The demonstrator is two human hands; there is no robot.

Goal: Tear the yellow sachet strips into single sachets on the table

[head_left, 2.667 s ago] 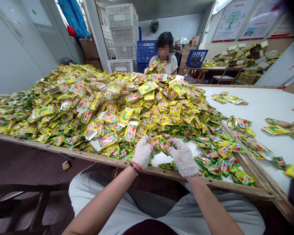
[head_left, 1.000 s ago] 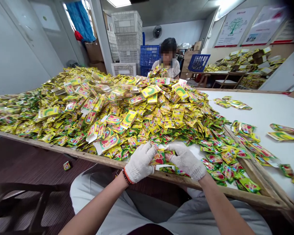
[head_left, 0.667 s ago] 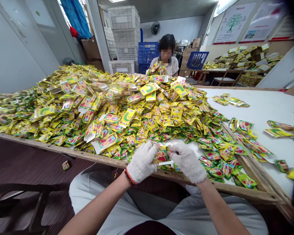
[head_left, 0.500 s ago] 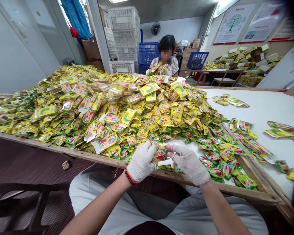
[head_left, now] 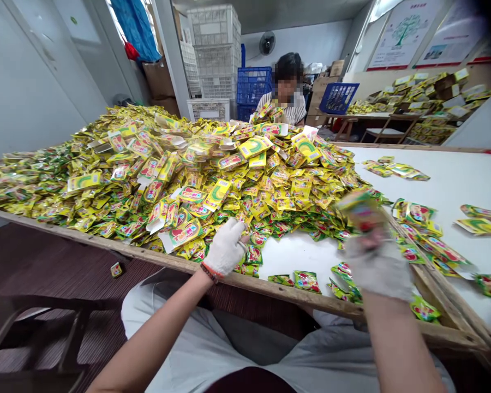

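Note:
My right hand [head_left: 378, 267], in a white fingerless-tipped knit glove and smeared by motion, grips a small yellow-green printed carton [head_left: 360, 210] above the right end of the table's near part. My left hand [head_left: 225, 248], gloved alike with a dark beaded bracelet and an orange band at the wrist, is at the front edge of the pile. Its fingers are curled in beside several green foil packets [head_left: 252, 254]; whether they hold one is hidden. Loose green packets [head_left: 306, 281] lie on the white tabletop [head_left: 298, 252] between my hands.
A large heap of yellow and green packets and flat cartons [head_left: 180, 174] covers the left and middle. A wooden rim [head_left: 155, 256] borders the table; a wooden divider [head_left: 445, 289] runs at right. A person [head_left: 286, 90] sits across. Crates [head_left: 215, 49] stand behind.
My hands have parted. The right one has swung right and up with the carton that was between both hands. My left hand has moved slightly left and up to the packets.

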